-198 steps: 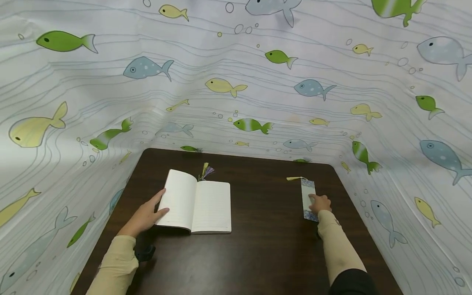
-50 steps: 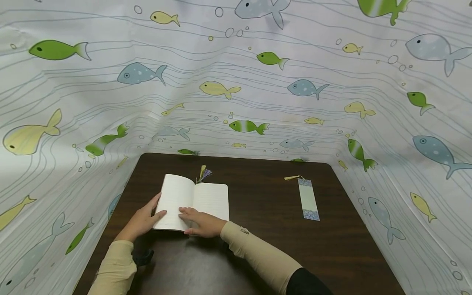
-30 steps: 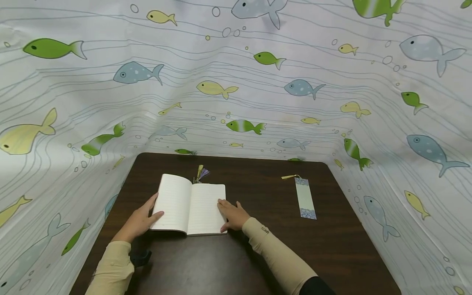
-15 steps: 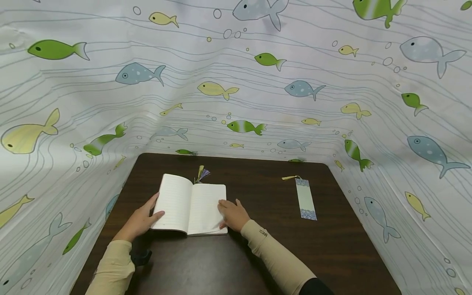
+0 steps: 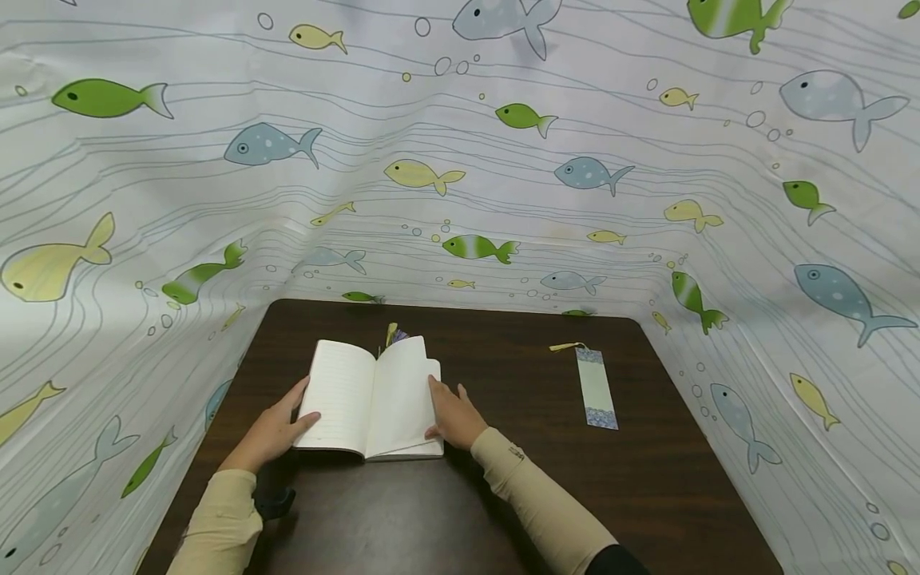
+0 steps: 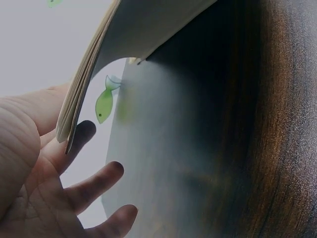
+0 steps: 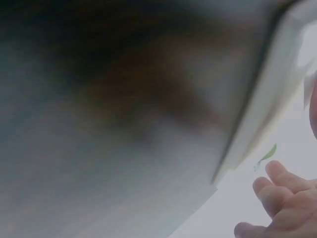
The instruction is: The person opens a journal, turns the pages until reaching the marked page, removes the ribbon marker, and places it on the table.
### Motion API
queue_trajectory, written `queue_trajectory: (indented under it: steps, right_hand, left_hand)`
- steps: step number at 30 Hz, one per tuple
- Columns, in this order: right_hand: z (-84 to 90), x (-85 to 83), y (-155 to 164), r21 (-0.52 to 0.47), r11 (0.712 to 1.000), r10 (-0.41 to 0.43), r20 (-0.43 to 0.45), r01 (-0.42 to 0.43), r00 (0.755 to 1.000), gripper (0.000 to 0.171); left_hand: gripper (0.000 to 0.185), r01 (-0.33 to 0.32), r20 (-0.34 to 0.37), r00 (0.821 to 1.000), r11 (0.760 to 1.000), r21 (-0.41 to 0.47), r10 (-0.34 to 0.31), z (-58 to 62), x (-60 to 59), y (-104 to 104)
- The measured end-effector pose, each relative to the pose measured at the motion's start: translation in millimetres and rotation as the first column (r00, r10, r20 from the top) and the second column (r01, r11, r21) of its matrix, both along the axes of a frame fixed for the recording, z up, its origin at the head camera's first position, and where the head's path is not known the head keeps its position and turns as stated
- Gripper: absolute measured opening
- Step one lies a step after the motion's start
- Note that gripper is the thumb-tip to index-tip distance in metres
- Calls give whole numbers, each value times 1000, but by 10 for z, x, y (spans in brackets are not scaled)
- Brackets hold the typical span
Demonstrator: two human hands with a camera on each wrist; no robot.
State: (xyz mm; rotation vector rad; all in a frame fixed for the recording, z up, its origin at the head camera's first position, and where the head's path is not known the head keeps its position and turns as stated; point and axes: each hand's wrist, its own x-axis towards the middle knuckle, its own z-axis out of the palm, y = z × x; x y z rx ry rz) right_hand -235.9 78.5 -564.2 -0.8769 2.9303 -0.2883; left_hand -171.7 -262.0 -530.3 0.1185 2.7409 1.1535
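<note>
Head view: open notebook (image 5: pixel 370 399) at about 10 o'clock on the dark surface (image 5: pixel 503 495), near the front edge. Right page flat half a second ago, now lifted and curling up toward the middle fold. Right hand (image 5: pixel 451 415) at the page's outer edge, fingers fairly straight, pushing the sheet up, not pinching as far as can be seen. Left hand (image 5: pixel 271 431) resting at the left edge, thumb on the left page, fingers relaxed and spread, same as before. Bookmark (image 5: pixel 596 387) with yellow tassel lying well apart at 2 o'clock, untouched. Looks like a page turn just begun, leaf not yet over.
</note>
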Motion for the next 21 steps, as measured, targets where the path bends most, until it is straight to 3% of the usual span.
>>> queue_trajectory:
  steps: [3,5,11,17,19,21]
  right_hand:
    - [53,-43,-15,-164,986,26,96,-10,995,103]
    - [125,-44,-34,-298,955,46,155,2,987,96]
    - [277,-3,-139,-612,787,137,295,77,946,76]
    - [324,68,-326,-758,629,271,421,171,866,69]
    - [312,86,-402,-774,616,338,425,144,840,65]
    - [290,107,-480,-771,628,382,421,103,823,60]
  left_hand:
    - [83,-2,1,1000,1000,7,2,-5,-6,-2]
    - [82,-6,3,1000,1000,11,6,-7,-8,-1]
    - [83,-9,9,1000,1000,11,9,-6,-8,5]
    - [83,-1,-4,1000,1000,4,1,25,1,12]
    - [83,0,1,1000,1000,-1,0,35,3,14]
    - [83,-1,9,1000,1000,-1,1,40,4,14]
